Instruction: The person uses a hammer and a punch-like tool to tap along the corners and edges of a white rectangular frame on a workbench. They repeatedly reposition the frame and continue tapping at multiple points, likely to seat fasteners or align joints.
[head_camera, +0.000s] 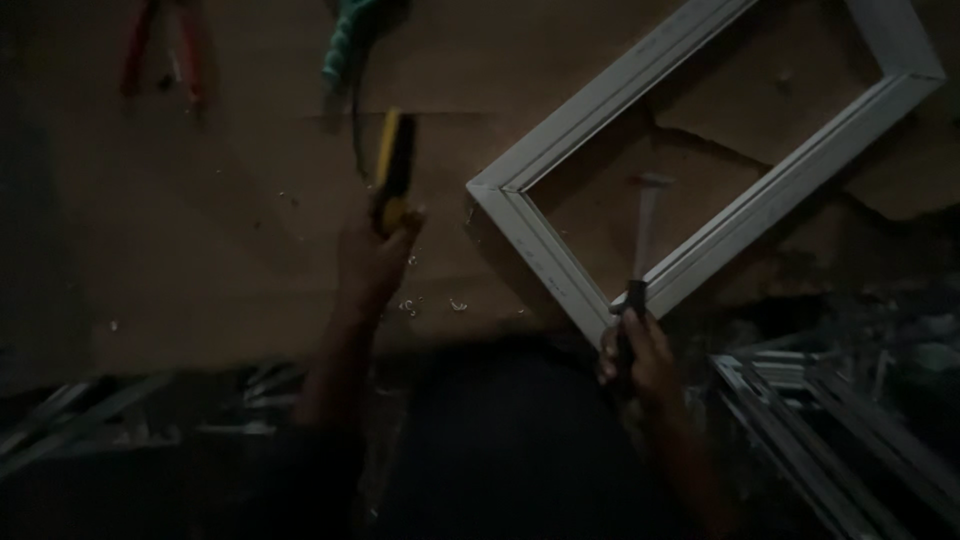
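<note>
Dimly lit, the view looks down from the person's head onto a brown tabletop (200, 250) scattered with small pale shavings. The left hand (375, 262) is closed around a yellow and black tool (394, 170), seemingly a utility knife, held so that its long axis points up and away from the body, nearly straight across the tabletop. The right hand (632, 352) is closed around the dark handle of a hammer (642, 235), whose pale shaft rises away from the wrist and ends in a small crosswise head. A white rectangular frame (560, 135) lies flat on the tabletop, turned like a diamond, with one mitred corner pointing left toward the gap between the two hands. The hammer's head hangs over the open middle of the frame, just beyond the lower right rail, and the right hand sits at the outer edge of that rail, so this hand is the nearer one to the frame. The knife is off to the left of the frame's corner, near but apart. Red-handled pliers (160, 50) and a green-handled tool (345, 45) rest at the far edge, well apart from both hands. More pale frame strips (830, 430) are stacked low at the right.
</note>
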